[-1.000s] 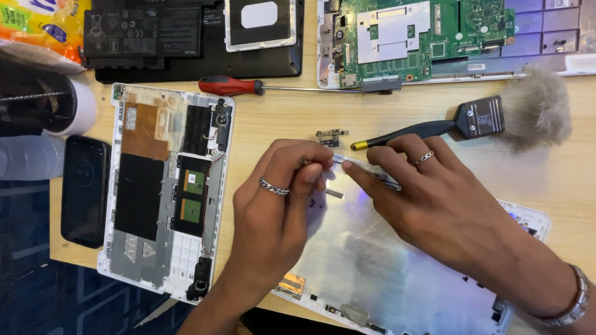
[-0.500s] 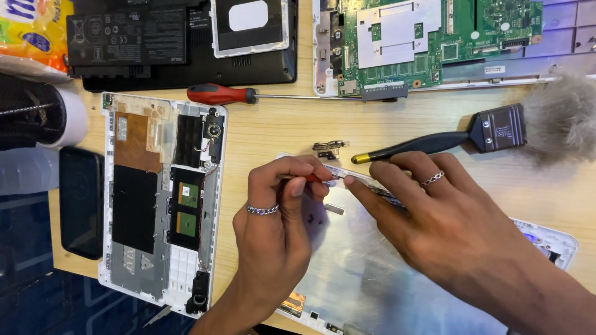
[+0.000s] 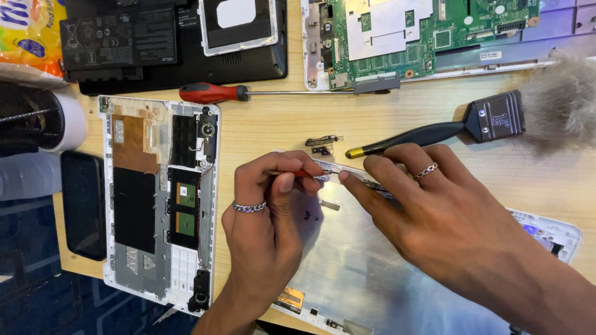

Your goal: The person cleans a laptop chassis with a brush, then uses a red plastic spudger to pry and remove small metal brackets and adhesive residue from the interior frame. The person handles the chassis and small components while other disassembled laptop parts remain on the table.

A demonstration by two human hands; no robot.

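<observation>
My left hand (image 3: pixel 264 214), with a ring on one finger, pinches a thin tool with an orange-red grip (image 3: pixel 301 174) and holds its tip against the top edge of a white laptop lid panel (image 3: pixel 347 254). My right hand (image 3: pixel 434 211), also ringed, lies flat on that panel, its index finger pressed to the same edge close to the tool. The panel sits tilted on the wooden table (image 3: pixel 267 127), mostly covered by my hands and forearms.
An opened white laptop base (image 3: pixel 155 198) lies left of the hands, a dark phone (image 3: pixel 84 205) beside it. A red-handled screwdriver (image 3: pixel 214 93), a small metal hinge (image 3: pixel 323 144), a black brush (image 3: pixel 484 121), a green circuit board (image 3: pixel 410 37) and a black laptop base (image 3: pixel 174 40) lie farther back.
The view has shifted a little. My left hand has moved slightly right along the panel's top edge; my right hand's fingers have spread flatter on the panel.
</observation>
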